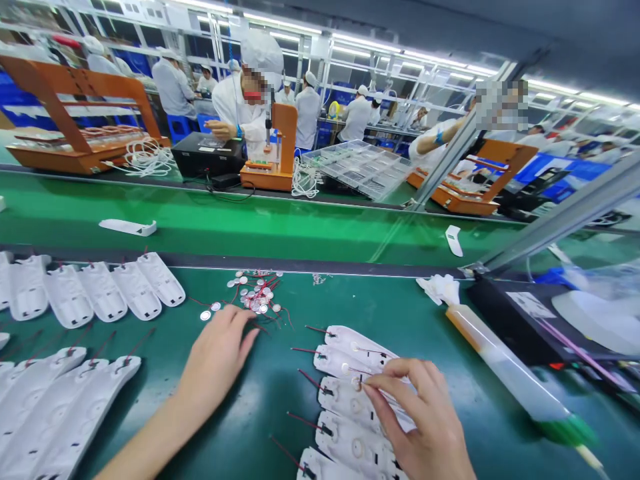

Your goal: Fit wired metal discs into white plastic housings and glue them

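Observation:
My right hand (417, 413) pinches a small round wired disc (356, 385) between thumb and forefinger. It is over the third of several white plastic shells (345, 427), which lie in a row with red wires sticking out to the left. Pale discs sit in the two shells beyond it. My left hand (217, 353) rests beside a loose pile of small silvery discs with red wires (260, 293). Its thumb and forefinger are apart near the wires, and the other fingertips are partly hidden. Two discs (210, 311) lie just beyond the left knuckles.
More white shells (105, 293) stand in rows at left. A glue bottle with a green end (520, 373) and crumpled white tissue (440, 289) lie at right, by a black box (550, 333). Across the green belt (250, 227), co-workers work near orange fixtures (280, 147).

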